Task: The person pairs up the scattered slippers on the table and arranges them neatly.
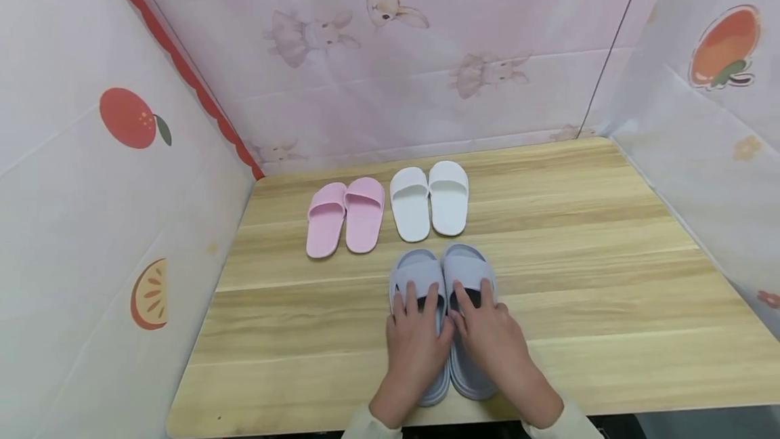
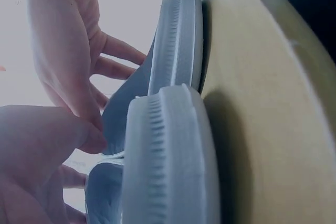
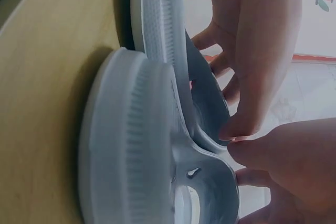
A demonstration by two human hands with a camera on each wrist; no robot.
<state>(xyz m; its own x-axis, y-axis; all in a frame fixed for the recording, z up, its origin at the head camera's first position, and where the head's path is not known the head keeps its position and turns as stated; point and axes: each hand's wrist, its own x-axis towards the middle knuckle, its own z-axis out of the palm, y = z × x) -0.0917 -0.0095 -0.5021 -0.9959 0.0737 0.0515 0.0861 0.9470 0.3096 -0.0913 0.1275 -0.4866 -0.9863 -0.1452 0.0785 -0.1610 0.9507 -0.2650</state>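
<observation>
A pair of grey slippers lies side by side near the front of the wooden table, toes pointing away. My left hand (image 1: pixel 417 341) is over the left grey slipper (image 1: pixel 420 273), its spread fingertips resting on the strap. Over the right grey slipper (image 1: pixel 469 268) is my right hand (image 1: pixel 495 339), fingers likewise extended onto that strap. The thumbs come close together between the slippers. Both wrist views show the thick ribbed heels on the tabletop, with the left slipper's heel (image 2: pixel 170 156) nearest in the left wrist view. Palms stay above the footbeds.
Behind the grey pair stand white slippers (image 1: pixel 449 205), with pink slippers (image 1: pixel 364 219) to their left. The wooden table (image 1: pixel 609 276) meets a pink printed back sheet (image 1: pixel 524 12) and white side sheets. Its front edge runs just below my wrists.
</observation>
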